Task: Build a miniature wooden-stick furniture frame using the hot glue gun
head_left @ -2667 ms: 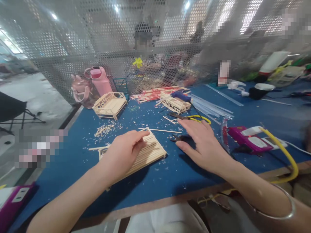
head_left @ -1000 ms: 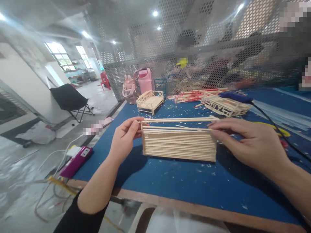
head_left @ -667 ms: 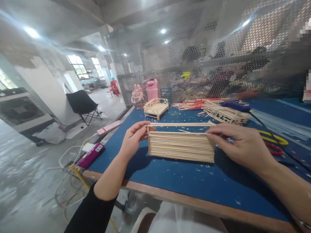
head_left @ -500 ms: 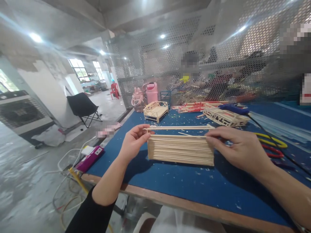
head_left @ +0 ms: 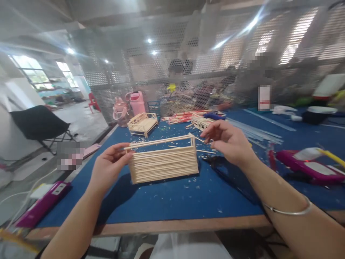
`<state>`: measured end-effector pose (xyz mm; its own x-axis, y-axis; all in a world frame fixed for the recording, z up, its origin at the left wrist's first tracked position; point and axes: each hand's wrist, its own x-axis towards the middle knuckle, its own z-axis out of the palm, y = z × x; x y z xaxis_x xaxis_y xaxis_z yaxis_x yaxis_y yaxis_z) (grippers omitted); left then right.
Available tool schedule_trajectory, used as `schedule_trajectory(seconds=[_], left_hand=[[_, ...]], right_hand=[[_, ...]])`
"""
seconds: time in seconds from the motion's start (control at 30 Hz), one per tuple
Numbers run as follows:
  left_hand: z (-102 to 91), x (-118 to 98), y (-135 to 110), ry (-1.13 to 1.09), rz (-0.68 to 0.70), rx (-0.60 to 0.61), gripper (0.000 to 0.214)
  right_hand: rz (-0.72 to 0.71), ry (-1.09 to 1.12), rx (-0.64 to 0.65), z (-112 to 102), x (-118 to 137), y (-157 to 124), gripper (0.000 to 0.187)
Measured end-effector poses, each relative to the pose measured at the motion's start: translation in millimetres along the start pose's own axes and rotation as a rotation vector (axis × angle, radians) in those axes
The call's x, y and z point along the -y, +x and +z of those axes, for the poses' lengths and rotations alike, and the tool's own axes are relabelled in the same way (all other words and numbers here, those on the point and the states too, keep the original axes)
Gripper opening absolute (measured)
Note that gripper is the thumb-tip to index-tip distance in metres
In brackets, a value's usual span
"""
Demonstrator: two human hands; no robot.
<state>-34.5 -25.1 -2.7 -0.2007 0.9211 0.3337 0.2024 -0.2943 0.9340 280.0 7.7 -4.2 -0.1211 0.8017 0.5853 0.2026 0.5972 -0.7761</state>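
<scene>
Left hand [head_left: 107, 165] is clamped, thumb against fingers, on the upper left end of a pale box-shaped frame of thin wooden sticks [head_left: 164, 163], hiding that corner; right hand [head_left: 229, 144] is off the frame, just beyond its right end, fingers apart and loosely curled, their tips blurred; the left forearm is cut off at the lower edge. Behind everything rises a grey perforated metal screen [head_left: 140, 77], a person beyond it blurred and pixelated; before it spreads a blue-topped table [head_left: 161, 208], the frame near its front, though whether the lower edge touches the tabletop is hard to tell; a purple-and-white oblong block [head_left: 288, 162] runs towards the right edge; behind the frame stands a daybed-shaped model of pale sticks [head_left: 142, 126]; a second pale stick model [head_left: 201, 123] sits farther right, partly masked by the right hand, with a blue tool [head_left: 214, 116] against it; a dark shape below that hand is too smeared to name; pale wood chips lie scattered about. Half a second ago the right hand was at the frame's right end; now that end is uncovered, and the frame slants upward to the right in view.
</scene>
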Motion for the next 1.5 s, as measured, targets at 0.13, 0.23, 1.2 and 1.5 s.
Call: schedule_trajectory(seconds=[0.13,0.23,1.2,1.5], left_hand=[[0.1,-3,1,0.074,0.014,-0.011,0.043],[0.6,-5,0,0.113,0.015,-0.028,0.043],[0.5,0,2,0.0,-0.009,-0.057,0.045],[-3.3,3,2,-0.065,0.02,-0.043,0.043]], right_hand=[[0.193,0.018,0.133,-1,1,4,0.019],[0.254,0.032,0.201,10,2,3,0.019],[0.32,0.101,0.183,25,-8,0,0.034],[0.32,0.046,0.21,25,-6,-1,0.039]])
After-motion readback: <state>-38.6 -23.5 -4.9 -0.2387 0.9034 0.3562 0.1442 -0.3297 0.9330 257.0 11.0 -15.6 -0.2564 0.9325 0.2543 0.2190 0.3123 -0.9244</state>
